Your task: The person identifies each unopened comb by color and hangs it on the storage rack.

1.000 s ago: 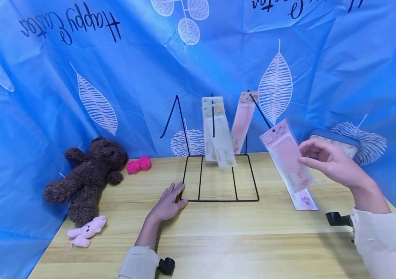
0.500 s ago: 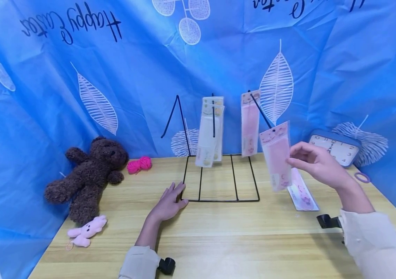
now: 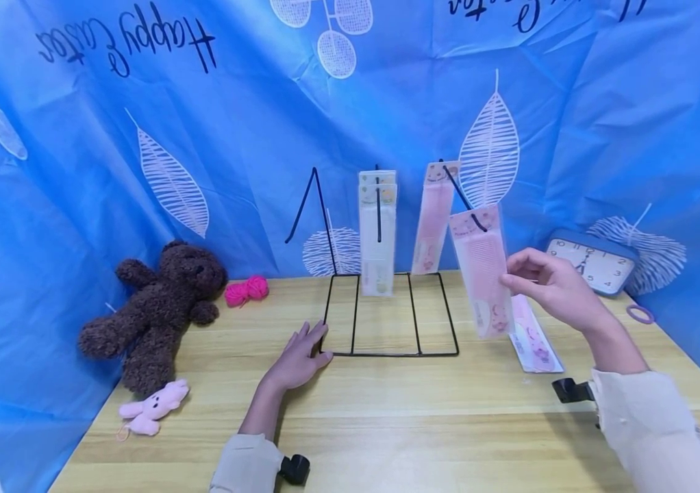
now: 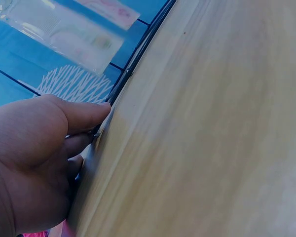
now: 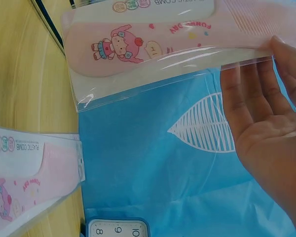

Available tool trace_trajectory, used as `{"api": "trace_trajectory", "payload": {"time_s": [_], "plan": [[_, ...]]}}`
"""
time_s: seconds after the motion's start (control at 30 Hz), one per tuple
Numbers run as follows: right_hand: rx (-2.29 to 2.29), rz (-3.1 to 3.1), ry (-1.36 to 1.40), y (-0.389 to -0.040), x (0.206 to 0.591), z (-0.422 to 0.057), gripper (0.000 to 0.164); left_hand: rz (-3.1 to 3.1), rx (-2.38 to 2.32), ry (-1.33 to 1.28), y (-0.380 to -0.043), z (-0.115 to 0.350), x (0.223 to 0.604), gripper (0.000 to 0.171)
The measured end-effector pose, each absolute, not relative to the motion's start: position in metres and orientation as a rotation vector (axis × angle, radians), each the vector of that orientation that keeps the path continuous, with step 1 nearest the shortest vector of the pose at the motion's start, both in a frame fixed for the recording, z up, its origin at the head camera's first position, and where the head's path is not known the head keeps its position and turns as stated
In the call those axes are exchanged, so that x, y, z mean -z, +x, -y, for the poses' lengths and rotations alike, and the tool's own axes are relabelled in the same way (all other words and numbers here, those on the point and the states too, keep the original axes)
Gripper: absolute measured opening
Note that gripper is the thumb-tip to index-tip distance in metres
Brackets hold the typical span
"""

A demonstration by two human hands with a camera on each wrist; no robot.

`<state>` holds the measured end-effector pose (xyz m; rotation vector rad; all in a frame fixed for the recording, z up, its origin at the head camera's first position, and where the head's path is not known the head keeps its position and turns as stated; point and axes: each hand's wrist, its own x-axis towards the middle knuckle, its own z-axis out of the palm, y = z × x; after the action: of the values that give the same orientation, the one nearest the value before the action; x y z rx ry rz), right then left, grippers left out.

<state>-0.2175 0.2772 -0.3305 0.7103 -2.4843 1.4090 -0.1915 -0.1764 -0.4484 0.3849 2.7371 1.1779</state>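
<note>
My right hand [image 3: 556,291] pinches the side edge of a packaged pink comb [image 3: 481,277]. This pack hangs slightly tilted, and the tip of the rack's right hook shows in front of its top card. Farther back on that hook hangs another packaged pink comb [image 3: 434,222]. Packaged pale green combs [image 3: 378,253] hang on the middle hook, one before the other. My left hand [image 3: 294,363], fingers spread, rests at the front left corner of the black wire rack [image 3: 381,355]; in the left wrist view the thumb [image 4: 91,114] touches the wire.
Another packaged pink comb [image 3: 535,342] lies on the table [image 3: 387,424] below my right hand. Behind it are a blue clock [image 3: 593,263] and a purple ring [image 3: 640,314]. At left lie a brown teddy bear [image 3: 165,311], pink yarn [image 3: 246,292] and a pink plush toy [image 3: 154,409].
My right hand has moved left with the packaged pink comb, bringing its top card onto the hook's tip. The hanging packs have swung. My left hand stays at the rack's corner.
</note>
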Motion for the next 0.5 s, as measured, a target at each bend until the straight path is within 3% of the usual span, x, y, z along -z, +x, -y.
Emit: {"api": "trace_trajectory", "payload": {"time_s": [0.5], "plan": [[-1.497,2.439,0.532,-0.23,0.331,-0.26,0.024,-2.731,-1.168,0.368,-0.191,0.176,0.445,0.059]]}}
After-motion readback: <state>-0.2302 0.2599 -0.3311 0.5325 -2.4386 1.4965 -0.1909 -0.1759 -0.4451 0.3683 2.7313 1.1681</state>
